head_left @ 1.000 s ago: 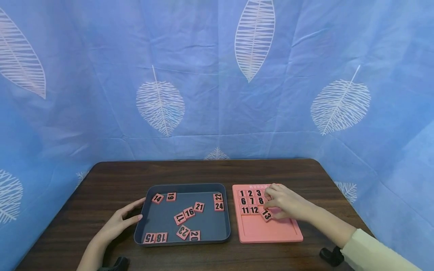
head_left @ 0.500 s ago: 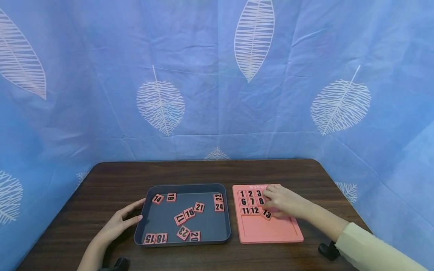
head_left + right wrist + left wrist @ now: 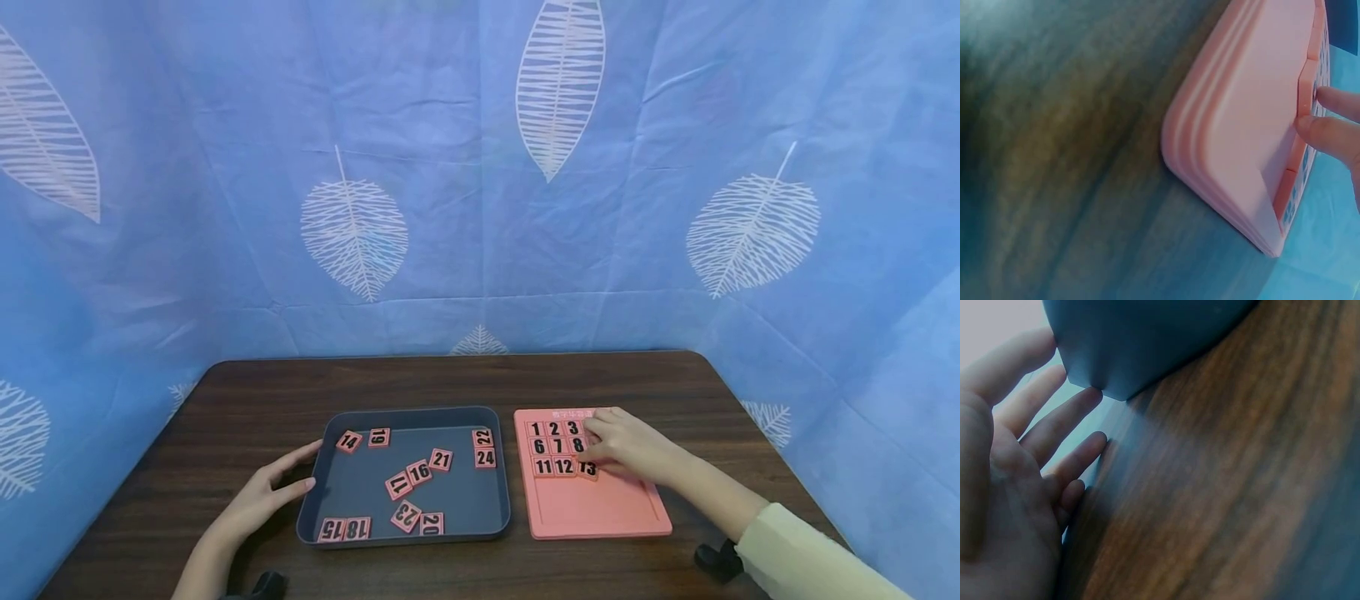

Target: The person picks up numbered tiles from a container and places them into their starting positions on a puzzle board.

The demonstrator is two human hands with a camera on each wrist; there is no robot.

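In the head view, my right hand (image 3: 637, 446) is over the pink number board (image 3: 592, 515), thumb and finger on the tile numbered 13 (image 3: 588, 470). That tile lies beside the 12 tile (image 3: 564, 466), slightly tilted. The right wrist view shows the thumb (image 3: 1313, 130) against the edge of a tile on the board (image 3: 1254, 94), a fingertip just above. Part of the tile rows is hidden by this hand. At the left end of the dark tray (image 3: 465, 500), my left hand (image 3: 262, 493) rests its extended fingers on the wall, also seen touching the tray (image 3: 1141, 344) in the left wrist view.
Loose numbered tiles lie in the tray, among them 14 (image 3: 348, 441), 21 (image 3: 441, 459) and 24 (image 3: 485, 457). Board and tray stand side by side on a dark wooden table (image 3: 420, 379). A blue leaf-patterned cloth (image 3: 435, 208) hangs behind.
The 13 tile has turned from a slant to nearly straight and shifted up against the row above, under the right hand. The left hand and tray have stayed in place.
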